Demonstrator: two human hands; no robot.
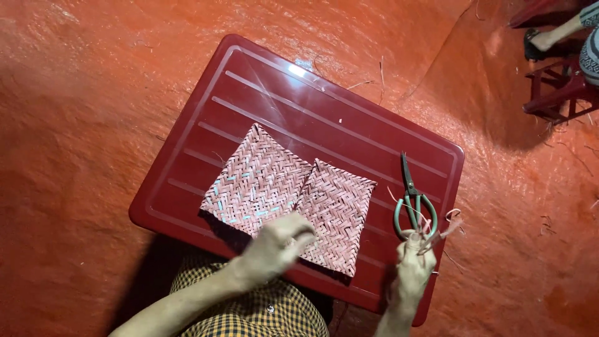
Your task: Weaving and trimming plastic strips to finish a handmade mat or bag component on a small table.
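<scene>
Right hand [413, 265] pinches a few thin strips [444, 229] just below the green-handled scissors [412, 201], while the blurred left hand [277, 244], loosely curled, rests on the woven mats [293, 196]; a jerk could snag a strip on the blades.

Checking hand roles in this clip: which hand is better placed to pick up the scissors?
Right, probably. The right hand is just below the green-handled scissors, already pinching thin strips; the left hand is over the woven mats, farther away.
</scene>
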